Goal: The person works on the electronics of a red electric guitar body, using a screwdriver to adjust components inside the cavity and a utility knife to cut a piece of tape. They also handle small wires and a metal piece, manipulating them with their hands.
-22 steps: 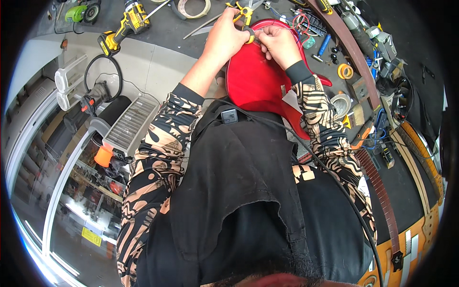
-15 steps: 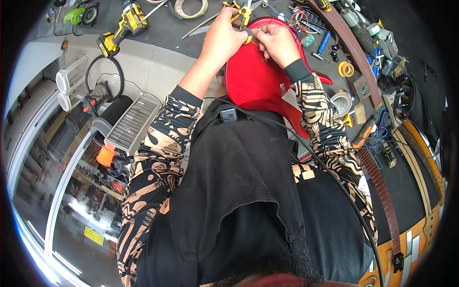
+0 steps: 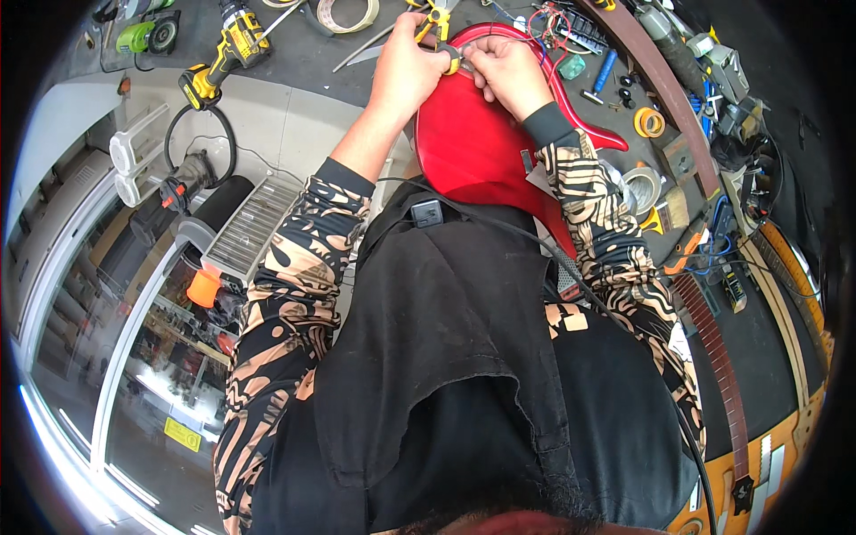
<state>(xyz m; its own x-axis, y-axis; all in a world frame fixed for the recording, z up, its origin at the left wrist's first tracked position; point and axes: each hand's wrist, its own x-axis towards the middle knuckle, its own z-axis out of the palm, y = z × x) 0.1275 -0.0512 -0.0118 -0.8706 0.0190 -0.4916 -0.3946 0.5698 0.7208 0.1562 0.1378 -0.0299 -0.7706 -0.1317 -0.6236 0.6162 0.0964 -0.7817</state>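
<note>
A glossy red electric guitar body (image 3: pixel 473 143) lies at the bench's near edge, against my apron. My left hand (image 3: pixel 408 67) is closed around yellow-and-black pliers (image 3: pixel 439 20) above the body's far left edge. Close beside the pliers' handles, my right hand (image 3: pixel 512 75) has thumb and fingers pinched together over the red top. What those fingertips hold, if anything, is too small to make out. Thin red and blue wires (image 3: pixel 553 25) lie loose at the body's far right.
At the far left are a yellow cordless drill (image 3: pixel 223 53), a green grinder (image 3: pixel 147 36) and a tape roll (image 3: pixel 348 13). To the right lie a blue-handled tool (image 3: pixel 604 71), orange tape (image 3: pixel 649 122), a paintbrush (image 3: pixel 669 212) and a fretted guitar neck (image 3: pixel 713 357).
My hands have shifted slightly left and away from me, keeping close together. The pliers stay in my left hand, and the right fingers remain pinched.
</note>
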